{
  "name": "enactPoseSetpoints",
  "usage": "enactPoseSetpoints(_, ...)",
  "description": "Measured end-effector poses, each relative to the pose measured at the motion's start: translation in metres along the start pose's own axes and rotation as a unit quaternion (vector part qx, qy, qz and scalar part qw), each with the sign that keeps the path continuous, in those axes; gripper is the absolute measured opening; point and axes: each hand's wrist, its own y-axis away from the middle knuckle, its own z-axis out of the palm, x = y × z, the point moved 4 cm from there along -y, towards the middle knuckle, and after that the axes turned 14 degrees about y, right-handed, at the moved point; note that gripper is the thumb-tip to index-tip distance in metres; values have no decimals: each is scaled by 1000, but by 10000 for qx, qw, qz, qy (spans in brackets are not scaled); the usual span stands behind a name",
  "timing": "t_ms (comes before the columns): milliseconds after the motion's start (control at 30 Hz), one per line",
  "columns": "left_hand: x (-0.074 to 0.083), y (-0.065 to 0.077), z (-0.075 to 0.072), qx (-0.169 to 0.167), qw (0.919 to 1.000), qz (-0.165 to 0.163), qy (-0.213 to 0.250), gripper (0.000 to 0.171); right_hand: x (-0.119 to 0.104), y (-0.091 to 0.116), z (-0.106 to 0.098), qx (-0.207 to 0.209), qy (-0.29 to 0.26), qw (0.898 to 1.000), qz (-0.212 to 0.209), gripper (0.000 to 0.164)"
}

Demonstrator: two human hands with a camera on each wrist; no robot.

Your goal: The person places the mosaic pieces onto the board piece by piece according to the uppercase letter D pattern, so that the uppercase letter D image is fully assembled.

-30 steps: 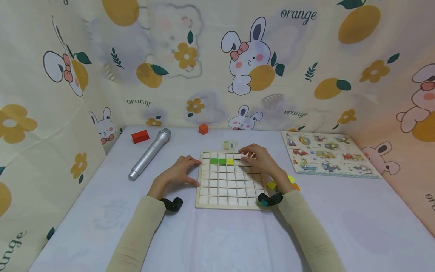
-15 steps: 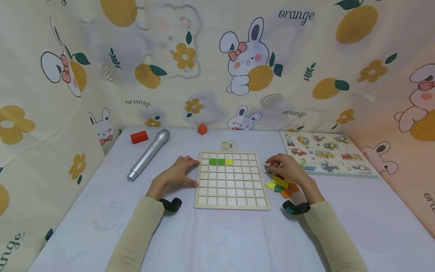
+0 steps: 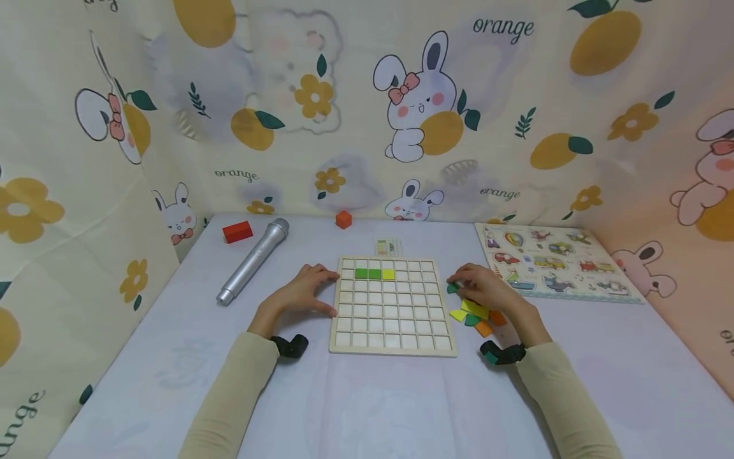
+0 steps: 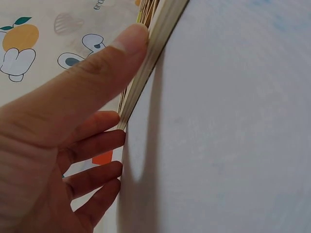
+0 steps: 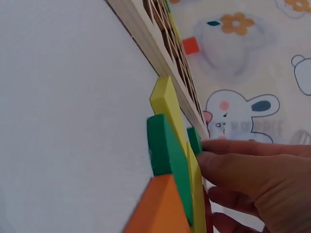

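A square wooden grid board (image 3: 392,351) lies flat on the table, with two green squares (image 3: 367,273) and a yellow square (image 3: 388,274) in its second row from the top. My left hand (image 3: 301,290) rests against the board's left edge, thumb and fingertips touching it; the left wrist view shows the thumb (image 4: 97,73) on the rim. Right of the board, my right hand (image 3: 484,285) pinches a small green block (image 3: 453,288) between thumb and index finger. The right wrist view shows this green block (image 5: 194,140) partly hidden by the fingertips.
Below my right hand lies a pile of yellow blocks (image 3: 474,309), green and orange blocks (image 3: 483,328). A small pattern card (image 3: 388,247) sits behind the board. Around stand a silver microphone (image 3: 253,261), a red block (image 3: 237,232), an orange-red cube (image 3: 343,219) and a picture puzzle board (image 3: 559,262).
My right hand has moved right, from above the board's upper rows to beside the pile, and now pinches a green block. My left hand stays at the board's edge.
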Motion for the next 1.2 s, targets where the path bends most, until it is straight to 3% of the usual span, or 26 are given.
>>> enactPoseSetpoints(267,0,0,0,39,10000,49,4,82,3,2,-3,211,398,9957,809,24)
enactPoseSetpoints(500,0,0,0,29,10000,65,-43,81,-25,-8,-9,692,-85,9919,1063,24)
enactPoseSetpoints(733,1,-1,0,-6,10000,71,-11,81,-67,-28,0,1082,-325,9918,605,25)
enactPoseSetpoints(833,2,-1,0,-16,10000,79,-13,81,-81,-36,7,1053,-326,9930,422,23)
enactPoseSetpoints(1200,1,0,1,-28,10000,18,-31,81,-93,-48,26,848,-354,9948,446,18)
